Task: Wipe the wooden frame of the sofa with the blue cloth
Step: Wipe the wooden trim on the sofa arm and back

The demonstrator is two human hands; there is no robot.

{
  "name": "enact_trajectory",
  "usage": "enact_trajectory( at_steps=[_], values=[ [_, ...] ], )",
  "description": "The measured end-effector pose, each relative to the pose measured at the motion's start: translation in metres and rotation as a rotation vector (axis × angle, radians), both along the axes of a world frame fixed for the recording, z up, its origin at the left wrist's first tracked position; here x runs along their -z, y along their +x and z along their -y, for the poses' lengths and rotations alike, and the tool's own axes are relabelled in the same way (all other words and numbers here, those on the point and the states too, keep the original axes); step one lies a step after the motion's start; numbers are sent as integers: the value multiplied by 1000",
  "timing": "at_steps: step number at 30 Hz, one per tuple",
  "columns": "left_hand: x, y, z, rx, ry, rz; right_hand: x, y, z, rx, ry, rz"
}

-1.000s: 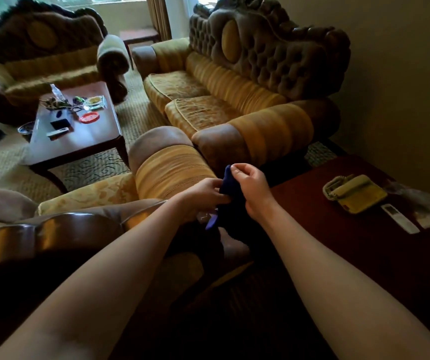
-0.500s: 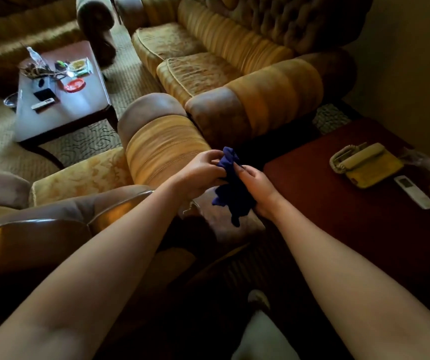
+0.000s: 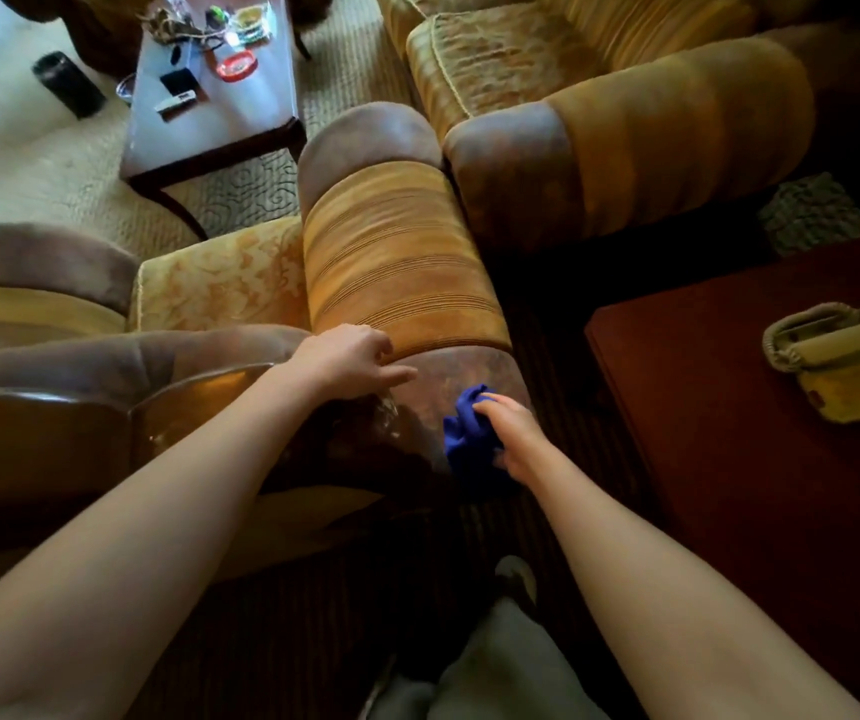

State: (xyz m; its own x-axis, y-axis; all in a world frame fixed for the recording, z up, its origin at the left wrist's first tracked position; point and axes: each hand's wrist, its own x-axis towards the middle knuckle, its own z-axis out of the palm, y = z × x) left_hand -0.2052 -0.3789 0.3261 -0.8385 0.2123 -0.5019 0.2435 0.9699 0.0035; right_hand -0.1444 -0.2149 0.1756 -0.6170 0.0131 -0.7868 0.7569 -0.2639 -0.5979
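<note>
R hand [image 3: 508, 433] grips the bunched blue cloth [image 3: 466, 441], pressed vs. the armrest's rear end. L hand [image 3: 349, 356] released, fingers loose, resting on the armrest top. Glossy wooden frame [image 3: 105, 428] runs leftward from both hands; L hand nearer, but the cloth must sweep left.

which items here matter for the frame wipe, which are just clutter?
In play:
blue cloth, bunched in right hand
left hand, resting on sofa armrest
glossy wooden frame

Clutter:
telephone on side table
coffee table, red ashtray
</note>
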Motion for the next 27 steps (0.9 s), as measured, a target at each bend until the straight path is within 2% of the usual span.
enact_trajectory(
  at_steps=[6,11,18,21,27],
  values=[
    [-5,-8,1,-111,-30,-204,15,-7,28,-112,-57,16],
    [-15,-14,19,-191,-76,-218,3,-21,64,-136,-129,-67],
    [-30,-5,32,-238,174,-307,-39,-29,64,-58,-341,-288],
    [-31,-5,21,-223,222,-325,-44,-21,67,-51,-249,-368],
    [-24,-2,7,-200,282,-310,-21,1,74,36,-219,-164]
  ],
)
